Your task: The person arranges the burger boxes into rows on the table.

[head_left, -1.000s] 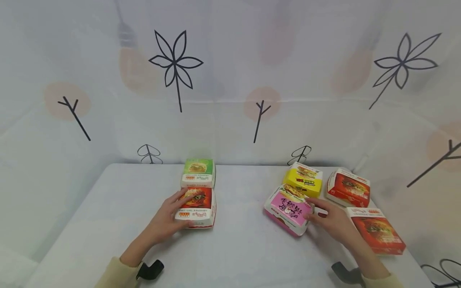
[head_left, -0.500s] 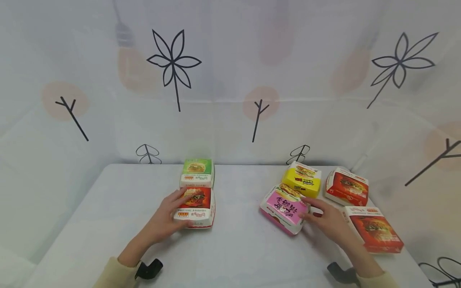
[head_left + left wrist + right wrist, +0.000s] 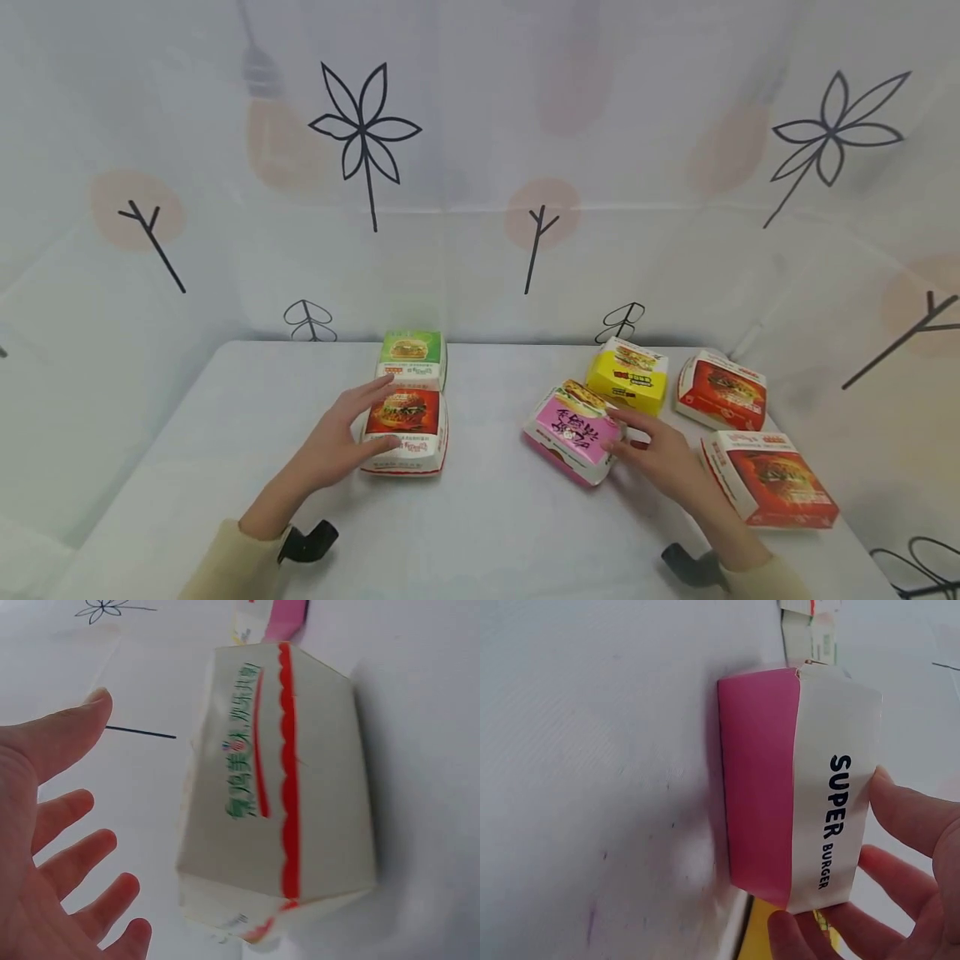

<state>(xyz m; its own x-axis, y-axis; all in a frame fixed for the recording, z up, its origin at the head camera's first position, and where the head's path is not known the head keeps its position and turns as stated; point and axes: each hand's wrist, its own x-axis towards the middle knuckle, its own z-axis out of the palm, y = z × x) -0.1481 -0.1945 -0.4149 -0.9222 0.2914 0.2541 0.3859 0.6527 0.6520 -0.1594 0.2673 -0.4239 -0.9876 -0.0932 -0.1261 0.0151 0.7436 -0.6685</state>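
A red-and-white burger box (image 3: 403, 425) stands directly in front of a green-and-white burger box (image 3: 412, 358). My left hand (image 3: 330, 446) is spread at the left of the red one; the left wrist view shows a gap between the fingers and the box wall. To the right, a pink-and-white burger box (image 3: 573, 429) sits turned at an angle, marked SUPER BURGER on its side. My right hand (image 3: 663, 462) grips it by its right end, the thumb at the top edge and the fingers at the far side. Whether it is raised off the cloth I cannot tell.
Behind the pink box is a yellow burger box (image 3: 628, 375). Further right are a red burger box (image 3: 723, 390) and, nearer, another red burger box (image 3: 776, 482) close to the table's right edge. A patterned cloth wall (image 3: 480, 275) closes off the back.
The pink box and my right hand have moved left, drawing away from the yellow box. My left hand has let go of the red box and shifted slightly left and up.
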